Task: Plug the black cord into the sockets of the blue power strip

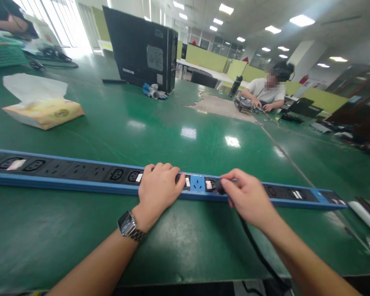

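A long blue-framed power strip (80, 188) with black socket panels and several kinds of outlets lies across the green table. My left hand (160, 185), a watch (130, 225) on its wrist, is closed over the strip's middle and hides some outlets. To the right of a blue socket (197, 183), my right hand (246, 195) pinches a black power plug (220, 186). The plug's front is at a black outlet beside a small label; blur and my fingers hide how far in it sits. A black cord (254, 244) runs from under that hand down past the table's front edge.
A tissue pack (46, 113) lies at left and a black computer case (142, 49) stands behind, with gloves (154, 91) at its foot. Far right, a person (267, 88) handles a device. Another person's arm (10, 24) shows at upper left by a green basket (6, 53).
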Tool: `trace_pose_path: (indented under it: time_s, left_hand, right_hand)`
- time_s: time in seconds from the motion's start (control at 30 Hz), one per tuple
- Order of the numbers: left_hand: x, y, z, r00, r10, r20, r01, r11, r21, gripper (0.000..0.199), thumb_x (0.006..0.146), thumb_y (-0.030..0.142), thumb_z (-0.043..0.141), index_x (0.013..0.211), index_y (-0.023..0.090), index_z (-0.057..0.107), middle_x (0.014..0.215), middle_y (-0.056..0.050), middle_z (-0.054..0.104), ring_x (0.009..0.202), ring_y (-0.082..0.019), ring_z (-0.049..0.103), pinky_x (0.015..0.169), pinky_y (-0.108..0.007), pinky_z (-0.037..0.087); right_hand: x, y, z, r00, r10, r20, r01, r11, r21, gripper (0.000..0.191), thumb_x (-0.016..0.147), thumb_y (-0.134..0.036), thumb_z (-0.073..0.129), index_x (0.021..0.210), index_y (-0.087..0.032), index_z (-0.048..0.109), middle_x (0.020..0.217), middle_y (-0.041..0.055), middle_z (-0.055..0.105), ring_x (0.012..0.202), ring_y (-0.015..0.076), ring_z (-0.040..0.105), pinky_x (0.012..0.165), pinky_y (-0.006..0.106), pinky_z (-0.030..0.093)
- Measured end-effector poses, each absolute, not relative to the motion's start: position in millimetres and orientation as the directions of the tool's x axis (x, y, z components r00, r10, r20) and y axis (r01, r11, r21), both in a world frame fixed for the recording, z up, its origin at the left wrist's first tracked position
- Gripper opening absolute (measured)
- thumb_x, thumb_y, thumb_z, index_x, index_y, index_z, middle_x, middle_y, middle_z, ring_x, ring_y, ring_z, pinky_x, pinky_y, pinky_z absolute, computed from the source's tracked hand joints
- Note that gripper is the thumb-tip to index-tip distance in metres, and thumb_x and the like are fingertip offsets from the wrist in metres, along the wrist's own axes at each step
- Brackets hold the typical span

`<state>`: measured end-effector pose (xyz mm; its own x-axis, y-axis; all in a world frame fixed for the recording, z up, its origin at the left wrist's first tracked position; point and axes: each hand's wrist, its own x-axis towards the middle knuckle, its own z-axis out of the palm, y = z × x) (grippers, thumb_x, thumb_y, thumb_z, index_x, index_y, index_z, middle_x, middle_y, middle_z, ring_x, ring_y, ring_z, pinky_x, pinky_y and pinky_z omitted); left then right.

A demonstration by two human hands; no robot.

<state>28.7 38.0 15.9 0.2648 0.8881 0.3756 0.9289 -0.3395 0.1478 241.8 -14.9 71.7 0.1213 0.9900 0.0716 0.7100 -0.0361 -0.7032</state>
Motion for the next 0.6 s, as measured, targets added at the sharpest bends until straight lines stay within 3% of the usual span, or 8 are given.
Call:
trace_pose_path:
  time_s: [0.07,0.2,0.4,0.6]
  left_hand:
    - [28,37,16,0.267,0.889,0.373,0.929,-0.34,0.146,0.04,0.092,0.042,0.037,0.088,0.021,0.071,0.086,-0.008,0.071,0.087,-0.027,0.062,0.081,-0.043,0.035]
    - [28,37,16,0.266,0.888,0.374,0.929,-0.34,0.146,0.039,0.093,0.042,0.037,0.087,0.022,0.071,0.086,-0.007,0.071,0.087,-0.026,0.061,0.082,-0.043,0.034]
    - [28,37,16,0.259,0.893,0.367,0.923,-0.341,0.177,0.038,0.093,0.04,0.038,0.089,0.022,0.071,0.088,-0.007,0.071,0.089,-0.026,0.061,0.083,-0.043,0.034]
    - [28,36,14,0.265,0.889,0.373,0.912,-0.357,0.204,0.036,0.092,0.04,0.039,0.092,0.022,0.071,0.088,-0.007,0.071,0.089,-0.025,0.061,0.083,-0.043,0.035]
  right_hand:
    - [220,-3,59,0.034,0.999,0.013,0.703,-0.014,-0.711,0.023,0.084,-0.038,0.047,0.081,-0.021,0.061,0.051,-0.0035,0.055,0.048,0.0117,0.049,0.048,0.023,0.031]
    - [198,19,46,0.049,0.998,0.029,0.759,-0.018,-0.651,0.019,0.081,-0.033,0.046,0.074,-0.021,0.059,0.059,-0.0019,0.06,0.053,0.0116,0.049,0.052,0.023,0.031]
    - [198,27,66,0.037,0.997,0.064,0.924,-0.01,-0.381,0.018,0.079,-0.03,0.046,0.074,-0.022,0.062,0.066,0.0011,0.064,0.061,0.0139,0.052,0.058,0.025,0.031]
    - [182,16,67,0.072,0.997,0.034,0.974,-0.063,-0.219,0.021,0.083,-0.031,0.044,0.079,-0.023,0.063,0.068,0.0029,0.065,0.063,0.0158,0.057,0.057,0.025,0.03]
